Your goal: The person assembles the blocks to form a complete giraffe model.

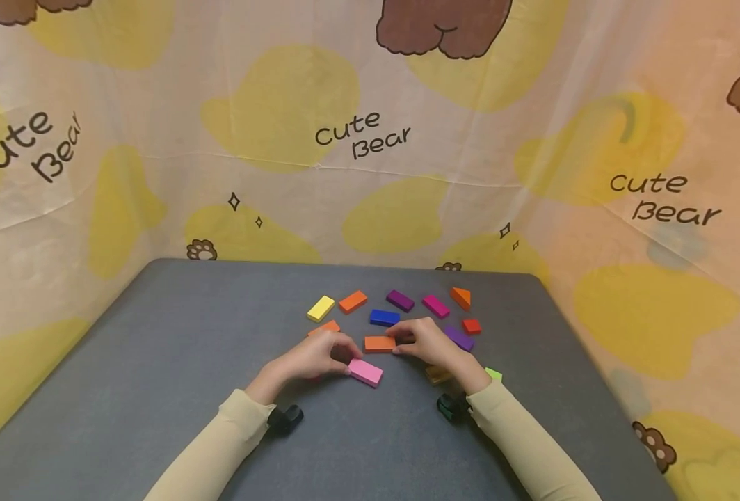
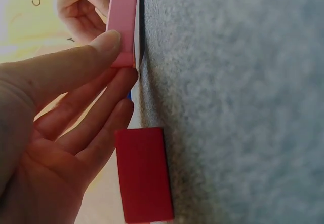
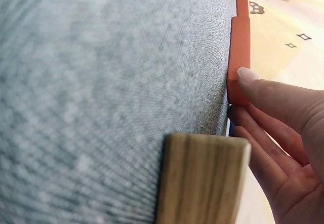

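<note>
My left hand [image 1: 320, 356] pinches one end of a pink block [image 1: 366, 372] between thumb and fingers. In the left wrist view the thumb presses the face of the pink block [image 2: 123, 19], close over the grey table. A red block [image 2: 145, 176] lies beside that hand's fingers. My right hand [image 1: 429, 342] grips the right end of an orange block [image 1: 379, 344], just behind the pink one. The right wrist view shows its thumb on the orange block [image 3: 240, 51]. Below that hand sits a brown wood-grained block [image 3: 205, 178], partly hidden under the wrist in the head view.
Behind the hands lie a yellow block [image 1: 320, 308], a blue block [image 1: 384, 318], a dark purple block [image 1: 400, 300], a magenta block [image 1: 435, 305] and an orange triangle [image 1: 461, 298]. A purple block [image 1: 459, 338], small red block [image 1: 471, 326] and green block [image 1: 494, 374] are at right. Printed cloth surrounds the table [image 1: 126, 362].
</note>
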Motion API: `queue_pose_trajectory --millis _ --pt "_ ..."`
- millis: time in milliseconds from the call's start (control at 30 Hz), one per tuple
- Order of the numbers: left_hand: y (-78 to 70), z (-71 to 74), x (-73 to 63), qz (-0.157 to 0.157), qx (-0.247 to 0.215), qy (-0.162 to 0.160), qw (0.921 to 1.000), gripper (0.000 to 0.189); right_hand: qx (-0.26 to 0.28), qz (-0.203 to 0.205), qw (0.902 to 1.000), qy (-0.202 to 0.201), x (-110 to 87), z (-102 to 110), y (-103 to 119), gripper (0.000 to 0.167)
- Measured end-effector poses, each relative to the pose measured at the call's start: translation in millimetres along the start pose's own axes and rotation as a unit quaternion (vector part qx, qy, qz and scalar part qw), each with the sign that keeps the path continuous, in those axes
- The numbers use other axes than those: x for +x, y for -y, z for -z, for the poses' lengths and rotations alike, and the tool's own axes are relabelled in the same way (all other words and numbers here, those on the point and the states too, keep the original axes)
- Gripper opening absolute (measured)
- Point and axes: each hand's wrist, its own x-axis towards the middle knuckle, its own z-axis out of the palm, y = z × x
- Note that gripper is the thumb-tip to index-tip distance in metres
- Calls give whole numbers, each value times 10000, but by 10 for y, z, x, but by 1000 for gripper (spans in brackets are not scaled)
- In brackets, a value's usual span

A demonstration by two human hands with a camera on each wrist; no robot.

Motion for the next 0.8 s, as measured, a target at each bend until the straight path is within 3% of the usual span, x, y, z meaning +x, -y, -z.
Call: queue_pose_trajectory --millis 267,800 --pt "-57 11 -51 324 92 -161 9993 28 31 -45 10000 29 4 -1 -1 35" --pt "-32 18 -186 360 65 -511 9980 26 -67 -92 9999 -21 8 -9 3 35"
